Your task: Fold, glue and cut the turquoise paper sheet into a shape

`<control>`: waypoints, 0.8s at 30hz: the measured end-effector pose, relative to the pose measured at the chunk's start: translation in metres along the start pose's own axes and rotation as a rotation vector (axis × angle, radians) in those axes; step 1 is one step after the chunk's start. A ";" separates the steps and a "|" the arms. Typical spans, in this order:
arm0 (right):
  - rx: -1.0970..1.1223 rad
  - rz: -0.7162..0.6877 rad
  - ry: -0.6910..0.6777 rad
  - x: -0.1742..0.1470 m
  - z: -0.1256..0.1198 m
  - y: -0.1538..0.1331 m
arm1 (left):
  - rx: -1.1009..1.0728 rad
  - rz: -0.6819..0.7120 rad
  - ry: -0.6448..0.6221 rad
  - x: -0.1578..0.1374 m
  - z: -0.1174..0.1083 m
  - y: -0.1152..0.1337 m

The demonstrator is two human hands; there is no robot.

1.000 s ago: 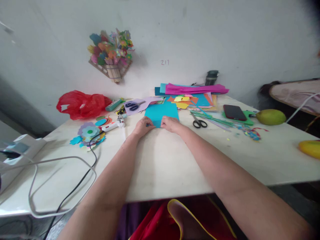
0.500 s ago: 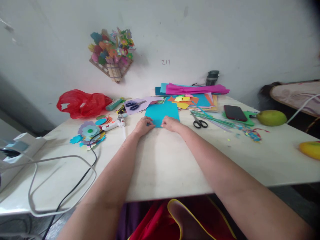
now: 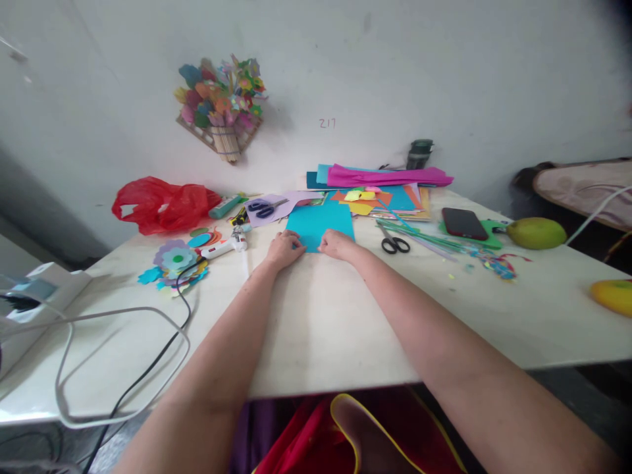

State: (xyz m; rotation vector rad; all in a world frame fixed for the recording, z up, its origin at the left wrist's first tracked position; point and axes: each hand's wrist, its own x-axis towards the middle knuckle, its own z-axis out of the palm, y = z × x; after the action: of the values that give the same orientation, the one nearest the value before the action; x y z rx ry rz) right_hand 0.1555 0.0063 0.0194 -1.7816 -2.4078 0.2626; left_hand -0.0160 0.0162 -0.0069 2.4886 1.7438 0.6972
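Note:
A bright blue sheet of paper (image 3: 320,217) lies flat on the white table in front of me. My left hand (image 3: 286,249) rests at its near left corner, fingers bent and closed on the near edge. At the right part of that same edge, my right hand (image 3: 338,245) is closed, its fingers curled and pressed to the paper. The fingertips of both hands are too small to make out exactly.
To the left are a white glue gun (image 3: 224,248), paper flowers (image 3: 175,260), a red plastic bag (image 3: 160,204) and cables (image 3: 182,322). Purple scissors (image 3: 264,208) lie behind. On the right are black scissors (image 3: 395,245), green stems (image 3: 419,235), a phone (image 3: 464,223) and a mango (image 3: 537,233).
Both hands stay at the paper's near edge. My left hand has shifted very slightly; the blue sheet and everything else look the same.

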 end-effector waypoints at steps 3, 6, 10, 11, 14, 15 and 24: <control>-0.016 -0.014 -0.006 0.001 -0.001 0.000 | 0.039 -0.054 -0.009 -0.002 -0.002 0.004; -0.035 -0.024 -0.006 0.002 0.000 0.001 | 0.075 -0.126 -0.016 -0.004 -0.003 0.007; -0.006 -0.003 -0.011 0.004 0.001 0.003 | 0.094 -0.232 -0.025 -0.005 -0.003 0.008; 0.010 -0.004 -0.006 0.005 0.002 0.004 | 0.098 -0.258 -0.026 -0.005 -0.003 0.008; 0.051 -0.013 0.026 0.006 0.003 0.006 | 0.087 -0.321 -0.017 -0.004 -0.003 0.008; 0.058 -0.014 0.034 0.006 0.004 0.007 | 0.074 -0.336 -0.008 -0.004 -0.003 0.008; 0.072 -0.026 0.030 0.011 0.009 0.012 | 0.076 -0.264 0.201 -0.009 -0.007 0.020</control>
State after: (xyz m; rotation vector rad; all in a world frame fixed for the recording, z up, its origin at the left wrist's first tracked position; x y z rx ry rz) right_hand 0.1612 0.0200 0.0082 -1.7110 -2.3681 0.3130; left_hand -0.0031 -0.0014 0.0022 2.2361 2.1532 0.8980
